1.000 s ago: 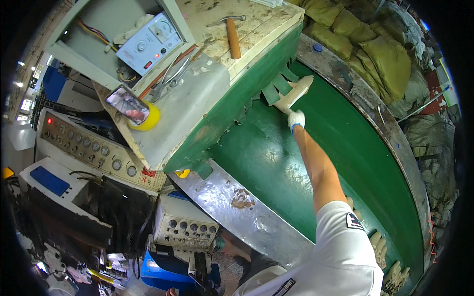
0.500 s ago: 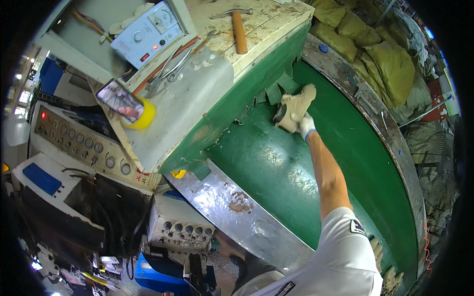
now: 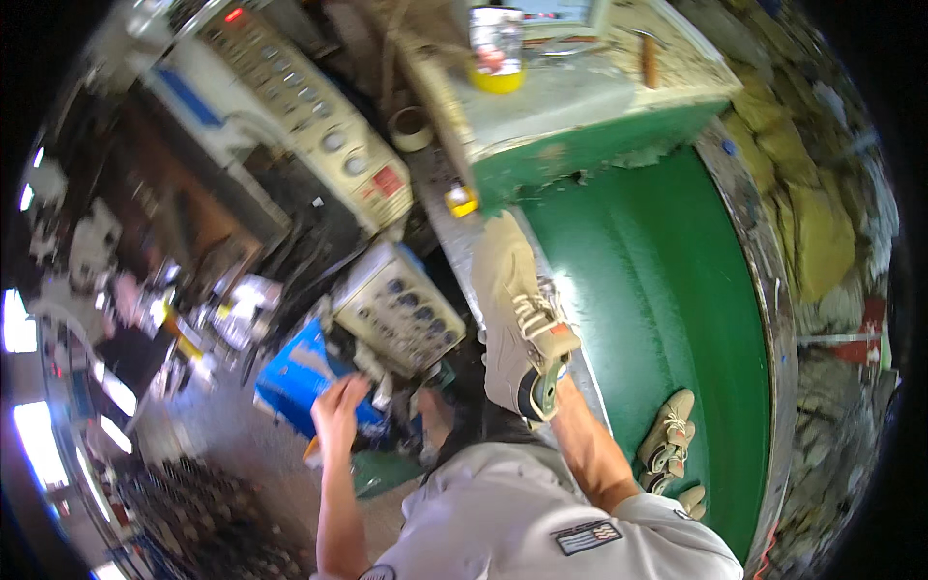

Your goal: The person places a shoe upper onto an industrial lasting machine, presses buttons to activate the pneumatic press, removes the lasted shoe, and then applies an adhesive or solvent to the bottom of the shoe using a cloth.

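Observation:
A beige shoe (image 3: 514,300) with cream laces and a dark and green collar is held up over the metal edge of the green surface (image 3: 677,290). My right forearm (image 3: 592,449) reaches up to its heel end, while my right hand is hidden behind the shoe and appears closed on it. Out to the left is my bare left hand (image 3: 338,406), somewhat blurred, with half-stretched fingers and nothing visible in them. It hovers by a blue bin (image 3: 302,372). More beige shoes (image 3: 667,435) rest on the green surface near my right side.
A control panel with dials (image 3: 314,116) and a knobbed box (image 3: 401,307) stand at the left. On the far bench are a phone on a yellow holder (image 3: 498,72) and a hammer (image 3: 650,63). Yellowish sacks (image 3: 817,232) line the right. A yellow tape measure-like object (image 3: 461,200) lies near the bench.
The shoe has come from the far end of the green surface back toward me with my right hand. My left hand has come into view, and the whole view has swung left.

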{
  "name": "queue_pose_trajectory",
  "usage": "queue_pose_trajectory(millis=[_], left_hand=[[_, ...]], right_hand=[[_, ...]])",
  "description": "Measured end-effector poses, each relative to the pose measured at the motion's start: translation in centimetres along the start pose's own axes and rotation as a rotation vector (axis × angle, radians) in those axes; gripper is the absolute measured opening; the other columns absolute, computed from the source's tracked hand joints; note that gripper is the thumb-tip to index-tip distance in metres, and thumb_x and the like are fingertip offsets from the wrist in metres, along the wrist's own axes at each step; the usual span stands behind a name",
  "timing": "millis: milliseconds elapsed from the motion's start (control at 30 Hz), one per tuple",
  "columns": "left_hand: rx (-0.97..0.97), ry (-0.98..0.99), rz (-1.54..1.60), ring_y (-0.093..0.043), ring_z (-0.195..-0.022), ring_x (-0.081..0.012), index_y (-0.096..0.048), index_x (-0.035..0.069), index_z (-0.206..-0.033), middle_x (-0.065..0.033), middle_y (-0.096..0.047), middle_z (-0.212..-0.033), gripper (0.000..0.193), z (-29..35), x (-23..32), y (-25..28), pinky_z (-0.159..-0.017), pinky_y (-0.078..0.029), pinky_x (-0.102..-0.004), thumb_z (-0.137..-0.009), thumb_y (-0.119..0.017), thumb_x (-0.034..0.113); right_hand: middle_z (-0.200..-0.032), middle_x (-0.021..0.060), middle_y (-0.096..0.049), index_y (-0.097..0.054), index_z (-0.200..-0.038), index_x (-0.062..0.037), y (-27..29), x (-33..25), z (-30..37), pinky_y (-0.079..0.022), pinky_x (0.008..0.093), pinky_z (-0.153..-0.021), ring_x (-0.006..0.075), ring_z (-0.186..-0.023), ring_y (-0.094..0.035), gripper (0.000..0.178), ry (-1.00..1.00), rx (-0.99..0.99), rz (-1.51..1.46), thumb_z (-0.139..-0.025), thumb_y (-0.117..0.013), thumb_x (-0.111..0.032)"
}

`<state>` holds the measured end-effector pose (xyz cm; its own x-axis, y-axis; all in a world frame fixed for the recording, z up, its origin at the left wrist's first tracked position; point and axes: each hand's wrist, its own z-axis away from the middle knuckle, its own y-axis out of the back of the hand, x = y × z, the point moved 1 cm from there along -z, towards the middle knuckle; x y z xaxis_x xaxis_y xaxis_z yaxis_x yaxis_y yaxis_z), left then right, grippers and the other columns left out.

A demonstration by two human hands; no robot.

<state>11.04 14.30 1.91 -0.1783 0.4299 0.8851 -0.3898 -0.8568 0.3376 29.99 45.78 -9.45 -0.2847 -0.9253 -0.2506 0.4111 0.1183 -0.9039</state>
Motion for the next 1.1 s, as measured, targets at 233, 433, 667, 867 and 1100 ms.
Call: queue_pose_trajectory(millis=[233,433,667,867,1100], left_hand=[[-0.379,-0.043,0.614,-0.073,-0.098,-0.0225,-0.051,-0.003,-0.149,-0.0129,-0.072,-0.119,0.060,-6.8,5.2,2.6,-0.085,-0.059,-0.0361,-0.102,-0.066,0.032],[-0.099,0.015,0.630,-0.072,-0.079,-0.0157,-0.074,0.002,-0.109,-0.0056,-0.075,-0.096,0.018,-7.4,0.6,11.5,-0.075,-0.061,-0.0320,-0.094,-0.073,0.013],[0.236,0.001,0.746,-0.074,-0.083,-0.0171,-0.071,-0.005,-0.119,-0.0103,-0.075,-0.103,0.030,-7.0,-1.4,16.7,-0.076,-0.063,-0.0314,-0.091,-0.076,0.005],[0.387,-0.071,0.841,-0.075,-0.099,-0.0229,-0.064,-0.007,-0.130,-0.0154,-0.074,-0.115,0.042,-8.2,-1.9,19.5,-0.086,-0.063,-0.0332,-0.088,-0.069,-0.008],[0.448,-0.151,0.910,-0.072,-0.099,-0.0202,-0.059,-0.011,-0.135,-0.0184,-0.072,-0.118,0.048,-9.8,0.0,21.5,-0.086,-0.059,-0.0293,-0.089,-0.072,-0.006]], right_hand=[[-0.128,0.0132,-0.068,-0.051,-0.147,0.0021,-13.8,9.7,-2.9,-0.054,0.0335,-0.102,0.0211,-0.113,-0.067,0.063,-0.164,-0.098,0.571,-0.097,-0.070,-0.032],[-0.140,0.0114,-0.062,-0.049,-0.151,0.0020,-20.7,17.3,-3.8,-0.048,0.0334,-0.105,0.0192,-0.122,-0.060,0.064,-0.224,-0.227,0.742,-0.095,-0.070,-0.021],[-0.149,0.0117,-0.058,-0.045,-0.154,0.0056,-22.5,23.7,-6.6,-0.044,0.0303,-0.111,0.0171,-0.131,-0.056,0.062,-0.185,-0.278,0.909,-0.099,-0.066,-0.014],[-0.154,0.0106,-0.052,-0.039,-0.159,0.0013,-26.7,27.9,-7.6,-0.043,0.0317,-0.113,0.0172,-0.135,-0.053,0.067,-0.252,-0.284,0.688,-0.100,-0.066,-0.016],[-0.150,0.0102,-0.057,-0.041,-0.158,-0.0011,-26.3,32.6,-11.0,-0.049,0.0346,-0.109,0.0195,-0.129,-0.058,0.070,-0.219,-0.316,0.442,-0.098,-0.073,-0.019]])
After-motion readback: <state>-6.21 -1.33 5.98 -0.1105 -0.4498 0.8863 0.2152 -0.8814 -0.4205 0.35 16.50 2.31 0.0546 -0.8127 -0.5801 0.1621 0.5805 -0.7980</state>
